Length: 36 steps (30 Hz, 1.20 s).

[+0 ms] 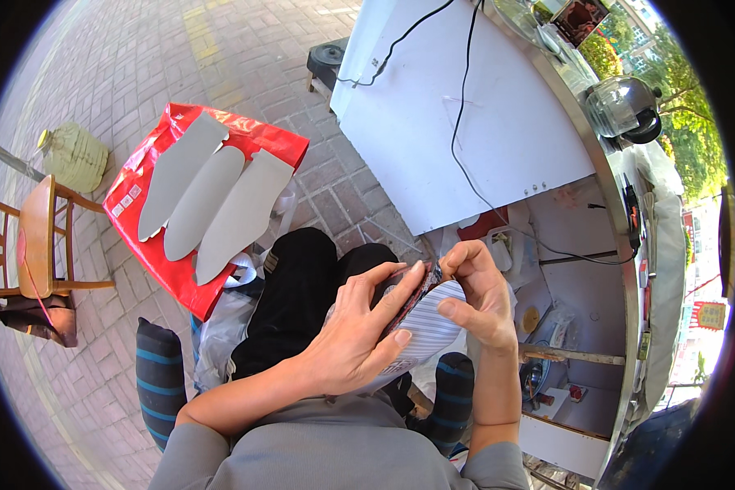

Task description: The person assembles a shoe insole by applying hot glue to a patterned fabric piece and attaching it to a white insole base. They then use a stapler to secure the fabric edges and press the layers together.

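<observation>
Above my lap I hold a layered fabric piece [425, 334], insole-like, with a pale striped face and a dark patterned layer along its upper edge. My left hand [355, 324] lies along its left side, fingers stretched over the dark layer and thumb on the striped face. At its far tip, my right hand [481, 294] pinches the edge between thumb and fingers. Whether a needle or thread is in those fingers I cannot tell. To the left, three grey sole-shaped sheets [205, 202] rest side by side on a red bag [122, 177].
A wooden chair [40, 245] and a large plastic jug [73, 156] stand on the brick paving at left. On my right is a white counter [465, 110] with a glass kettle [618, 113] on top and cluttered shelves below. A black cable [459, 141] hangs across its panel.
</observation>
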Each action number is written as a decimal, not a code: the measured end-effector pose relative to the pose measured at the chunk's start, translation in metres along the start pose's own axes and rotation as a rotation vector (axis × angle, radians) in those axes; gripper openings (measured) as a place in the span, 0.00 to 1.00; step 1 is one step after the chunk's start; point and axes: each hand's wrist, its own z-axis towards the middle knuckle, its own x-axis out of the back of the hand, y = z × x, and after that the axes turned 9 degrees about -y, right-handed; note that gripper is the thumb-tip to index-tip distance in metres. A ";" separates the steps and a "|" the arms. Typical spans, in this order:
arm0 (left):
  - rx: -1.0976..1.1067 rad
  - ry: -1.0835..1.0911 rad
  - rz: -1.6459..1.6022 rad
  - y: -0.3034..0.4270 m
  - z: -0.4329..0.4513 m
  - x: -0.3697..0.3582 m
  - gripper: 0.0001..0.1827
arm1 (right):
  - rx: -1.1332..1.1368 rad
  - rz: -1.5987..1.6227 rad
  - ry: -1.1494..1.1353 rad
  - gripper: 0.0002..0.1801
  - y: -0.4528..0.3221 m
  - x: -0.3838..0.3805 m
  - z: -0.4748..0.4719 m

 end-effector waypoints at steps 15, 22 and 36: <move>0.006 -0.069 -0.069 0.001 -0.001 0.001 0.34 | -0.070 0.009 -0.001 0.29 -0.002 0.001 -0.002; -0.061 0.077 -0.096 0.004 0.003 -0.005 0.35 | -0.056 -0.015 0.009 0.28 -0.006 -0.003 -0.002; -0.009 0.132 -0.139 0.008 0.008 -0.014 0.31 | -0.152 -0.005 0.070 0.29 -0.014 -0.014 -0.005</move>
